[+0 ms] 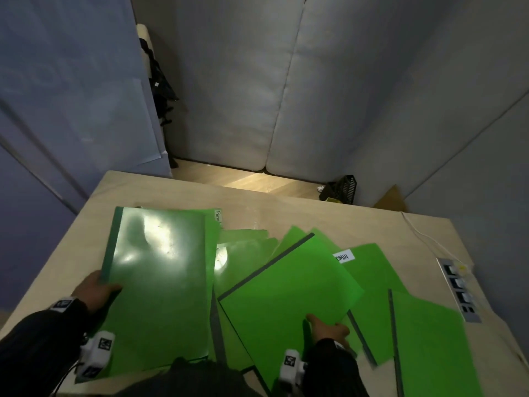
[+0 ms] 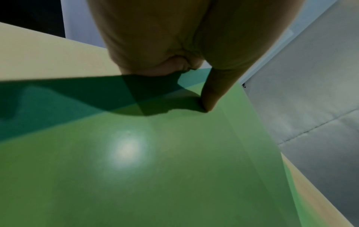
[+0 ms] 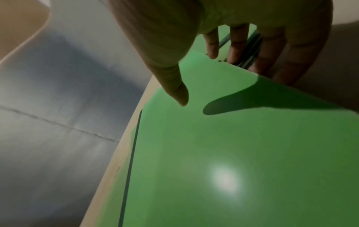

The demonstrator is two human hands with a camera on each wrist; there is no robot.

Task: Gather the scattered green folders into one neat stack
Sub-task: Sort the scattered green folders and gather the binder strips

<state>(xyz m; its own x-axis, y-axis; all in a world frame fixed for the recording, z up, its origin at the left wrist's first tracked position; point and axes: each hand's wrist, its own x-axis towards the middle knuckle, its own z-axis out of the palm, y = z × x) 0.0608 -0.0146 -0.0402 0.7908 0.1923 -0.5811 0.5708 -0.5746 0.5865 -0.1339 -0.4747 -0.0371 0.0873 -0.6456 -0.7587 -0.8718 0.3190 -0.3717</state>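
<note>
Several green folders lie fanned across the wooden table (image 1: 329,213). My left hand (image 1: 98,289) grips the left spine edge of a glossy dark-green folder (image 1: 160,282); in the left wrist view its thumb (image 2: 212,95) presses on that folder's cover (image 2: 155,169). My right hand (image 1: 329,329) holds the near corner of a bright green folder (image 1: 286,287) with a dark spine. In the right wrist view the thumb (image 3: 174,87) is over the cover (image 3: 233,153) and the fingers (image 3: 239,46) are under it. More folders lie beneath, one labelled ADMIN (image 1: 378,270), another at the near right (image 1: 429,345).
A grey power strip (image 1: 458,287) with a white cable (image 1: 423,236) lies along the table's right edge. On the floor beyond the table stand a black basket (image 1: 342,189) and a piece of cardboard (image 1: 392,197). Grey padded walls close in behind.
</note>
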